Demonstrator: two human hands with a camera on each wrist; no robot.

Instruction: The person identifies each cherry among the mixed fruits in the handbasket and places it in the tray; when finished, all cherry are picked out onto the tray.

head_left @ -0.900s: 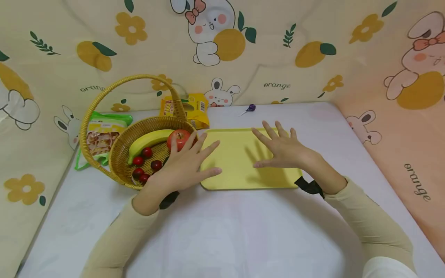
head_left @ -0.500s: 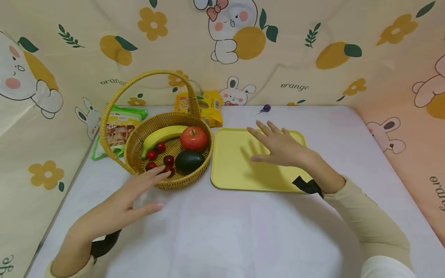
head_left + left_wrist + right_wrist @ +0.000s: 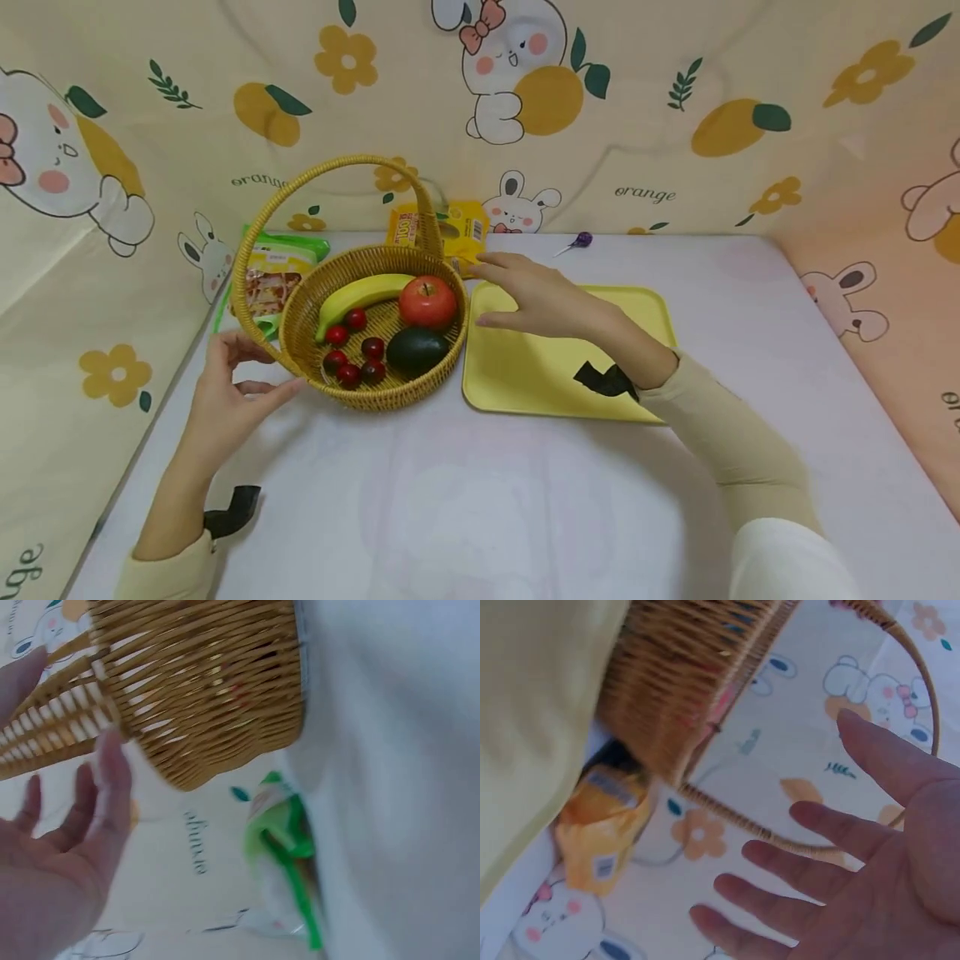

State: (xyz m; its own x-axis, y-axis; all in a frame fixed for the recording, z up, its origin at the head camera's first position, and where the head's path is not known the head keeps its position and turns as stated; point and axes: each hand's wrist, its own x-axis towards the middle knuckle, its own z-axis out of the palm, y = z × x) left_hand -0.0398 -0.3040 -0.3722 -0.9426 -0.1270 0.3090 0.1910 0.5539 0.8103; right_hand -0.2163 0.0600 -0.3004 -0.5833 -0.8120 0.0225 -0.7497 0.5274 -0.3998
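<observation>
A wicker basket (image 3: 390,397) with a tall arched handle stands left of centre in the head view. Inside lie a banana (image 3: 360,295), a red apple (image 3: 427,302), a dark green avocado (image 3: 417,352) and several dark red cherries (image 3: 372,348). At its left side is my left hand (image 3: 217,408), fingers bent loosely and thumb apart; in the left wrist view the fingertips come right up to the handle's base. My right hand (image 3: 543,302) hovers over the left part of a yellow tray (image 3: 525,379), fingers spread toward the basket's right rim and holding nothing.
Behind the basket stands a yellow snack packet (image 3: 467,232). A green-and-white food package (image 3: 272,279) lies at its left, partly hidden by the handle. A purple lollipop (image 3: 582,240) lies near the back wall. Printed cloth walls enclose the white table (image 3: 465,508).
My left hand has moved from above the fruit, back and left, then up to the basket's left side. The right hand has shifted left toward the basket. The head view has turned left.
</observation>
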